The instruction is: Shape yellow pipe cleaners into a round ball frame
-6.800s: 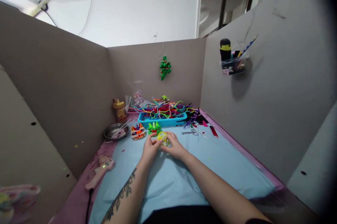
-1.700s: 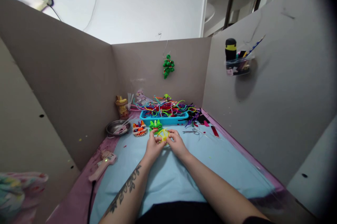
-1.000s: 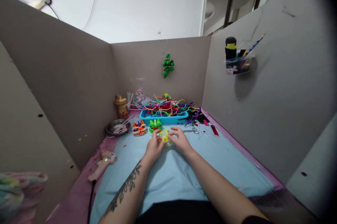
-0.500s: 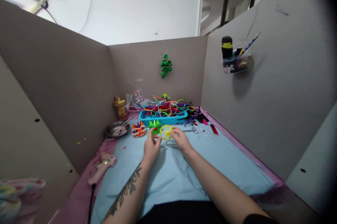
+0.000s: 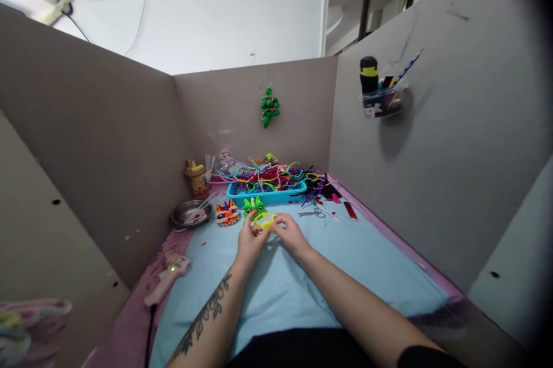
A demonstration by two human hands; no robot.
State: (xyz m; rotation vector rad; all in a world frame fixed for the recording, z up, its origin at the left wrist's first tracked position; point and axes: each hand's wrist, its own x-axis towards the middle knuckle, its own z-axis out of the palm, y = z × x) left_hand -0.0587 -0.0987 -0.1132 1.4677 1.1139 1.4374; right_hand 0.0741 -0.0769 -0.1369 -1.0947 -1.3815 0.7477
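A yellow pipe-cleaner frame (image 5: pixel 265 219), round with spokes, is held up between my two hands above the blue cloth. My left hand (image 5: pixel 251 239) pinches its left and lower edge with thumb and fingers. At its right edge, the fingertips of my right hand (image 5: pixel 291 233) are closed on it too. Just behind it sits a green pipe-cleaner figure (image 5: pixel 254 207) with eyes, partly hidden by my left fingers. To the left of that stands an orange and white pipe-cleaner figure (image 5: pixel 227 214).
A blue tray (image 5: pixel 268 197) heaped with coloured pipe cleaners stands at the back. Scissors (image 5: pixel 313 213) lie to the right. On the left are a metal bowl (image 5: pixel 190 216) and a pink glue gun (image 5: pixel 167 280) with a cord. Grey panels (image 5: pixel 254 103) enclose the table.
The yellow frame has tipped from facing me to a flatter tilt and come slightly left. My right hand has moved left, closer to my left hand.
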